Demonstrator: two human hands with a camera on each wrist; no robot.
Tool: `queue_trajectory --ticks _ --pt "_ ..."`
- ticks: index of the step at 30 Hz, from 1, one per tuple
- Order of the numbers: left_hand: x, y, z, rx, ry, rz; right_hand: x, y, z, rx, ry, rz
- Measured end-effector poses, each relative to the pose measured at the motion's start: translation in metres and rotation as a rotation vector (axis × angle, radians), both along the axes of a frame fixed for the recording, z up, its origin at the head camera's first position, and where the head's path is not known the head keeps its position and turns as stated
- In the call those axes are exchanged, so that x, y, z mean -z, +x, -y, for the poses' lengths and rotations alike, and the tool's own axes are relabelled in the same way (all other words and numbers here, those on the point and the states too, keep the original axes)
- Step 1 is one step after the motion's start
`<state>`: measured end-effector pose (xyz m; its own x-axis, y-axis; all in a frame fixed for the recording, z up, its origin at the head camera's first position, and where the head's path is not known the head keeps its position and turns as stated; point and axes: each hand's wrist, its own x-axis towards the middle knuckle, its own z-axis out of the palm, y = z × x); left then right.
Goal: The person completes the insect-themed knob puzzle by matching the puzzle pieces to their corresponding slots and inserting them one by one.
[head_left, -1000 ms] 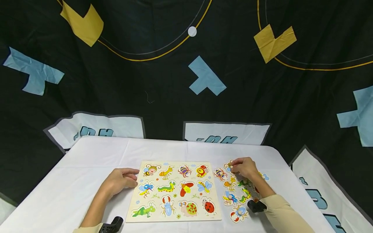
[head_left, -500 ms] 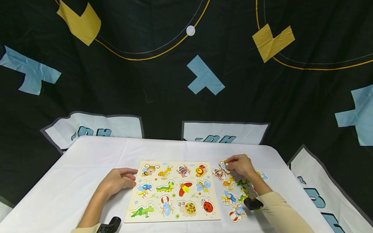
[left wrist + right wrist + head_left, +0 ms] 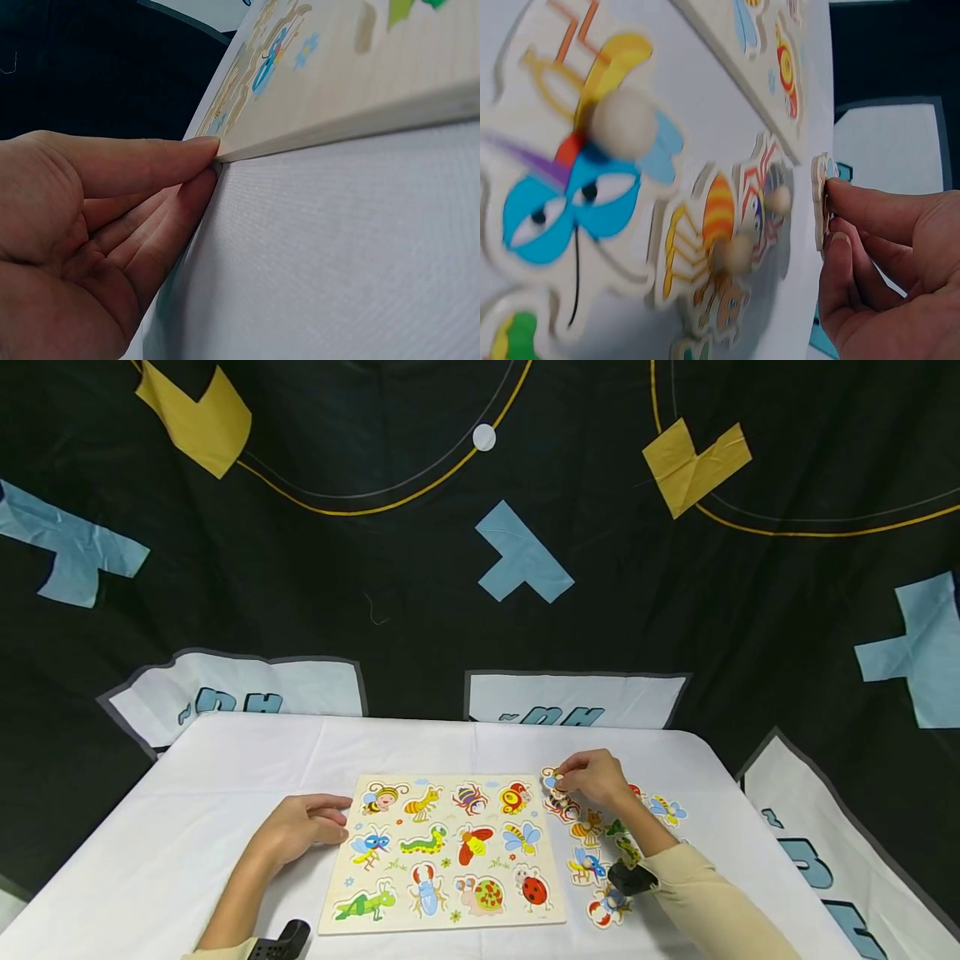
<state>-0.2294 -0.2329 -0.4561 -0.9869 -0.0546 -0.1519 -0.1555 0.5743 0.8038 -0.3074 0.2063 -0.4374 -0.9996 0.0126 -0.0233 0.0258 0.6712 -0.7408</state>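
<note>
Beside the left edge of the wooden insect puzzle board point(image 3: 402, 910), my left hand point(image 3: 303, 828) rests with nearly straight fingers, their tips touching the edge in the left wrist view. My right hand point(image 3: 596, 777) pinches a bee puzzle piece point(image 3: 551, 773) between thumb and fingers. In the right wrist view the bee piece is tilted edge-on, clear of the table, and the fingers hide most of its face. Just under it in the head view lies a spider piece point(image 3: 562, 810), near the board's upper right corner.
Loose knobbed pieces lie right of the board: an orange ant point(image 3: 586, 833), a blue mosquito point(image 3: 585, 866), a stag beetle point(image 3: 604, 910) and a dragonfly point(image 3: 667, 810). My right forearm covers several others. A white cloth covers the table point(image 3: 247, 760); a black curtain point(image 3: 405, 577) hangs behind.
My right hand has carried the bee piece leftward, from above the ant piece to over the spider piece near the board. My left hand stays at the board's edge.
</note>
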Motion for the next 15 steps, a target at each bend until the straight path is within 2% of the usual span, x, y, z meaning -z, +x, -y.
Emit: queue_trajectory --ticks 15 --pt "0.002 -0.001 0.001 -0.002 0.017 0.003 -0.001 0.000 0.040 -0.058 0.005 -0.042"
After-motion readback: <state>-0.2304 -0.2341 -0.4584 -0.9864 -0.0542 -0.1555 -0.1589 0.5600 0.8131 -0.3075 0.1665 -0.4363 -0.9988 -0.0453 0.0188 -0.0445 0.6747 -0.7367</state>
